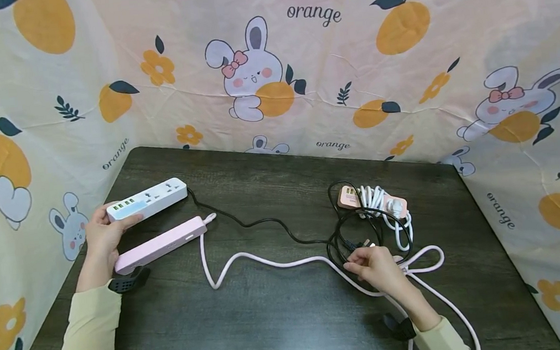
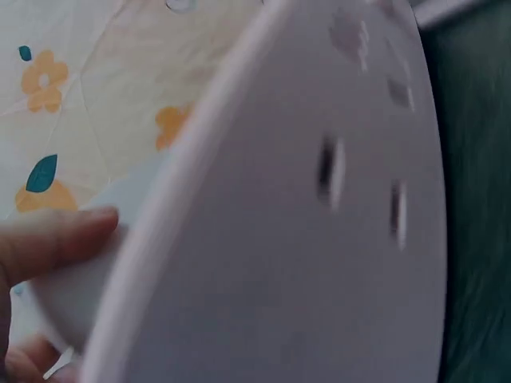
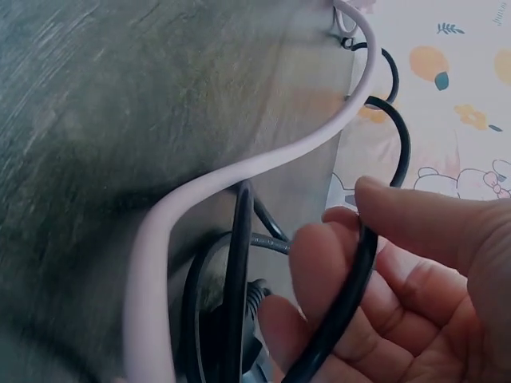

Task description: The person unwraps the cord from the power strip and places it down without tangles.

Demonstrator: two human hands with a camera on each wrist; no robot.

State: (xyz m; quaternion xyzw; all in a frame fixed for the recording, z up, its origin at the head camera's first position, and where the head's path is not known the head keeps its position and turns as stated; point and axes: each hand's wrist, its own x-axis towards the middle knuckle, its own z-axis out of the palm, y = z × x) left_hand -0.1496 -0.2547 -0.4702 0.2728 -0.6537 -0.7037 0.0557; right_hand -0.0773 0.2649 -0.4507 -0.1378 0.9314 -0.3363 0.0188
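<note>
At the left, my left hand [image 1: 104, 230] grips one end of a white power strip [image 1: 162, 195], thumb on its top face. A pink power strip [image 1: 166, 243] lies just in front, near that wrist; it fills much of the left wrist view. From the white strip's far end a black cable [image 1: 264, 221] runs right to a loose coil. My right hand [image 1: 378, 269] pinches this black cable [image 3: 355, 279] between thumb and fingers at the coil's front edge. A black plug [image 1: 361, 244] with metal prongs shows inside the coil, partly hidden by cable and hand.
A peach power strip [image 1: 346, 197], wrapped in its white cable [image 1: 373, 197], lies behind the coil. The pink strip's pale cable [image 1: 278, 264] snakes across the dark table [image 1: 233, 323], passes under my right hand and loops at the right. A printed cloth [image 1: 321, 71] hangs around the table.
</note>
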